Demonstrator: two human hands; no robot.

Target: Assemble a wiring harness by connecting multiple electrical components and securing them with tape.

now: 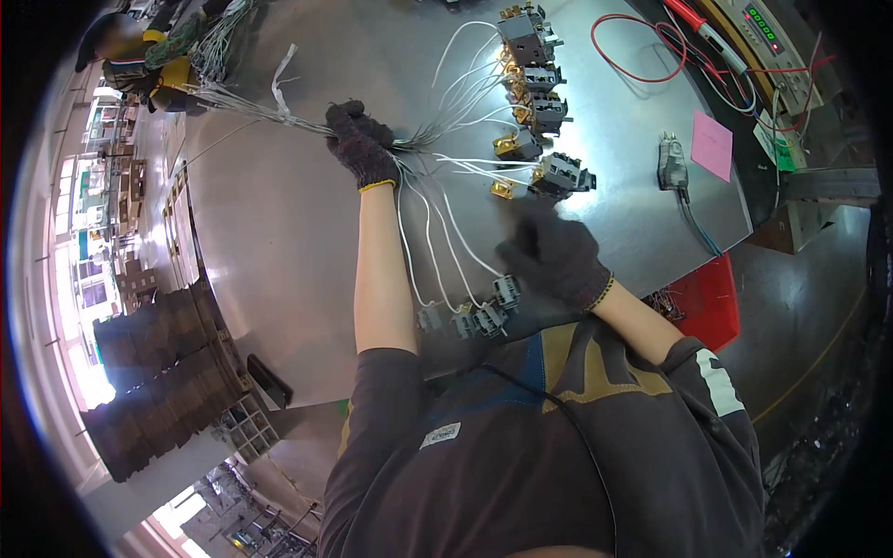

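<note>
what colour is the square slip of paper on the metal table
Pink. The slip of paper lies on the metal table, seen in the head view.

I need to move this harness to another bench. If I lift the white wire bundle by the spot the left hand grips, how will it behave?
Probably floppy: the white wire bundle fans into loose curves past the left hand. The grey connector blocks at the wire ends would likely dangle and swing, and may snag. The small grey plugs near the right hand would likely trail too.

Bright daylight enters from windows (70, 279) at the left; the steel table (279, 232) shows soft glare. Fisheye bending darkens the rim; the right hand (555, 253) is motion-blurred.
</note>
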